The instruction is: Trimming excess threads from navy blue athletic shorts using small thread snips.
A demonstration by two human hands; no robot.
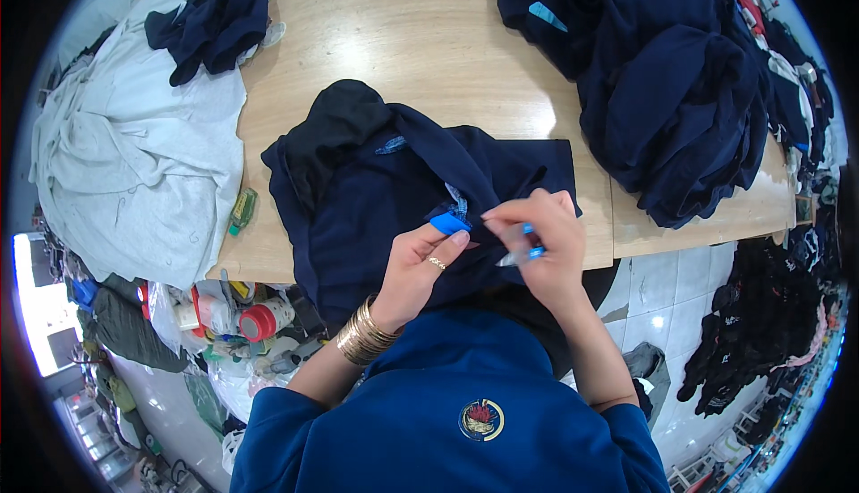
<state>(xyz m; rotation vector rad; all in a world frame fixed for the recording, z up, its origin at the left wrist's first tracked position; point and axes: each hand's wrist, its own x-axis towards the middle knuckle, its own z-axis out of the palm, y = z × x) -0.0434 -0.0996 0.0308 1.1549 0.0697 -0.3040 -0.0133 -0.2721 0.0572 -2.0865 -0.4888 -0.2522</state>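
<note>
A dark navy garment lies bunched on the table in front of me, its black part folded over at the upper left. My left hand pinches the garment's edge between thumb and fingers, beside a bright blue tab. A patterned blue strip shows just above the tab. Close by on the right, my right hand is curled, with thumb and forefinger together near the edge. Within its palm sits a small blue-and-clear tool, blurred and partly hidden, its exact kind unclear.
A pale grey cloth hangs over the table's left side, with a dark navy piece on it. A small green packet lies beside it. A large navy garment pile fills the table's right. Bags and a red-lidded container crowd below left.
</note>
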